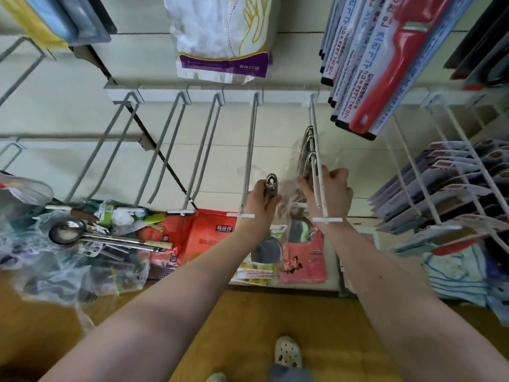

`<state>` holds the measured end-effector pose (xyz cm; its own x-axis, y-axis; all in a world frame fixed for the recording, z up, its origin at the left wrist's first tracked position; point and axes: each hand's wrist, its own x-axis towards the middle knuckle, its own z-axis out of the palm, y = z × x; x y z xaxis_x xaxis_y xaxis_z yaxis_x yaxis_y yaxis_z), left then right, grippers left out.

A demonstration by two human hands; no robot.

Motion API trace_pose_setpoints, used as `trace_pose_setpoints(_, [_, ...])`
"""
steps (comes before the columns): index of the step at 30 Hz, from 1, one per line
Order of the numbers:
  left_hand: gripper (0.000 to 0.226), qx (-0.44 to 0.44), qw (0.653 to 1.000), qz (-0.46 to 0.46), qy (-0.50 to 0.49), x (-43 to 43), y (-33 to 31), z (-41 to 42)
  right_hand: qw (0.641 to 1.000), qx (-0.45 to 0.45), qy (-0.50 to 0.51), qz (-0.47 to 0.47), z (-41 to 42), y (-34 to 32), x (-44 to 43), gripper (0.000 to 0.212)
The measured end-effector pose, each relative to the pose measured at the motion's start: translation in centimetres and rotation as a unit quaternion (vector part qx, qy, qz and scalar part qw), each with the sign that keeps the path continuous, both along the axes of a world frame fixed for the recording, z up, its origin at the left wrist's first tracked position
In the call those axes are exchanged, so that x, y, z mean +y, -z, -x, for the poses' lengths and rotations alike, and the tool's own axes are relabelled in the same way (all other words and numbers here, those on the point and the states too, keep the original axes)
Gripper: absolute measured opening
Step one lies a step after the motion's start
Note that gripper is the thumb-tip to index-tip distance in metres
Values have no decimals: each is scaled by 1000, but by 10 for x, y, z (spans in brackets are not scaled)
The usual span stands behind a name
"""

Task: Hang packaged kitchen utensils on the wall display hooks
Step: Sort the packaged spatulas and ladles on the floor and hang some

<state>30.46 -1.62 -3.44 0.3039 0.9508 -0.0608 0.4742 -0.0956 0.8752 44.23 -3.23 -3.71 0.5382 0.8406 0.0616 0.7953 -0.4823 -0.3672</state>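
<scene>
Both forearms reach up from the lower frame. The left hand grips a plastic-wrapped steel utensil handle, hole end up. The right hand curls round the white wire hook at centre, where similar hung handles sit. The next move is probably to thread the hole over the hook's tip. The purple-banded glove bag reads "50"; the red peeler cards carry Korean text.

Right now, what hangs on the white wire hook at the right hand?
At least three steel utensil handles in clear plastic wrapping hang on the white wire hook by their looped ends. The right hand and the wrapping hide their lower parts.
</scene>
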Motion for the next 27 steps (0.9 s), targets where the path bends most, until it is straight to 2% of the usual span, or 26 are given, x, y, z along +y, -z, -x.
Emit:
trace_pose_setpoints(7, [16,40,996,-13,77,-24,-8,13,999,14,19,32,17,-7,-38,39])
trace_pose_setpoints(10, [16,52,993,-27,99,-38,-13,22,999,11,29,-43,28,-8,-60,43])
trace_pose_setpoints(14, [17,65,987,-39,140,-58,-20,38,999,21,23,32,38,-20,-90,54])
trace_pose_setpoints(19, [15,70,981,-29,179,-84,-31,68,998,22,42,29,64,-33,-125,49])
trace_pose_setpoints(22, [30,54,980,-48,185,-95,-42,86,998,35,56,18,79,-45,-145,48])
trace_pose_setpoints(25, [37,61,980,-74,176,-103,-60,101,997,58,46,20,89,-65,-156,48])
trace_pose_setpoints(27, [37,58,985,-59,150,-106,-74,107,999,44,20,18,96,-80,-161,45])
